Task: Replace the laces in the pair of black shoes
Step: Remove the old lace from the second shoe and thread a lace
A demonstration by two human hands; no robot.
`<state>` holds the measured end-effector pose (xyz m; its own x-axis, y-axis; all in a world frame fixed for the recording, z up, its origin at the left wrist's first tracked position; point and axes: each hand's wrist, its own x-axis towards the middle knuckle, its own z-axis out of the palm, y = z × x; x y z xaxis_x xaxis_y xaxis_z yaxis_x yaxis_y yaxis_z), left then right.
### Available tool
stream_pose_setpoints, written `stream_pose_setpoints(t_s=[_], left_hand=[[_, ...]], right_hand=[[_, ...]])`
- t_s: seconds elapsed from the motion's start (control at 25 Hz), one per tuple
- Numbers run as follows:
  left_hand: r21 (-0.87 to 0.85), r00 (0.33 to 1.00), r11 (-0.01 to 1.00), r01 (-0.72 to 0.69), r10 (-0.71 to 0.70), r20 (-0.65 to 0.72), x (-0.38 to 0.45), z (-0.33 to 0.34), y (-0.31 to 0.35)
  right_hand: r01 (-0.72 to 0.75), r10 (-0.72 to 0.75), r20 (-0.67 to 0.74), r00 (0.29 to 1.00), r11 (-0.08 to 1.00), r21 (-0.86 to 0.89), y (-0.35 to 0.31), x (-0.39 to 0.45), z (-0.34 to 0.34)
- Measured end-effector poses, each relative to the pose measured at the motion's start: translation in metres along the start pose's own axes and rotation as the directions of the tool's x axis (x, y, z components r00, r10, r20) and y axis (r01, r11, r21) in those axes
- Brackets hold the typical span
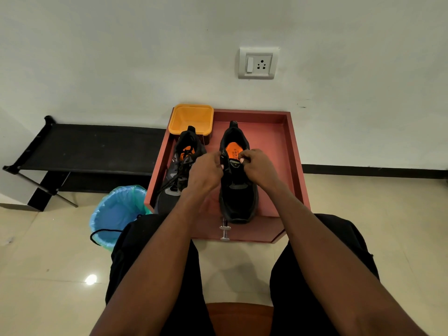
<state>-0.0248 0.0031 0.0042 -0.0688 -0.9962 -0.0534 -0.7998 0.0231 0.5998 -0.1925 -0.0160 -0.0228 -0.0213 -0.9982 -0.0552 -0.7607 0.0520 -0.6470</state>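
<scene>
Pinching at the top eyelets of the right shoe (pixel 238 180) on the red table (pixel 294 166), left hand (pixel 206 170) and right hand (pixel 259 167) apparently threading lace, next eyelet likely needing careful aim.

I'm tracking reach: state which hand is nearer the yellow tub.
Left. The left hand is just below the yellow tub, between the shoes; the right hand sits further right, over the right-side shoe.
</scene>
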Motion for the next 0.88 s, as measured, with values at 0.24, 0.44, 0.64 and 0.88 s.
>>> stream_pose_setpoints(t_s=[0.24,0.44,0.64,0.88], left_hand=[[0.025,0.978,0.991,0.133,-0.128,-0.163,-0.005,-0.01,0.004],[0.108,0.955,0.955,0.278,-0.262,-0.14,-0.018,-0.019,0.001],[0.056,0.977,0.989,0.14,-0.129,-0.171,-0.016,-0.019,0.003],[0.269,0.884,0.94,0.21,-0.3,0.359,-0.021,-0.011,0.0]], right_hand=[[0.012,-0.011,0.019,1.0,0.999,-0.034,0.001,-0.002,-0.003],[-0.007,0.009,0.071,0.997,0.999,-0.034,-0.002,-0.003,-0.006],[-0.09,0.092,-0.017,0.996,0.988,0.124,-0.016,-0.016,-0.022],[-0.381,0.342,0.204,0.918,0.902,0.205,-0.019,-0.036,-0.042]])
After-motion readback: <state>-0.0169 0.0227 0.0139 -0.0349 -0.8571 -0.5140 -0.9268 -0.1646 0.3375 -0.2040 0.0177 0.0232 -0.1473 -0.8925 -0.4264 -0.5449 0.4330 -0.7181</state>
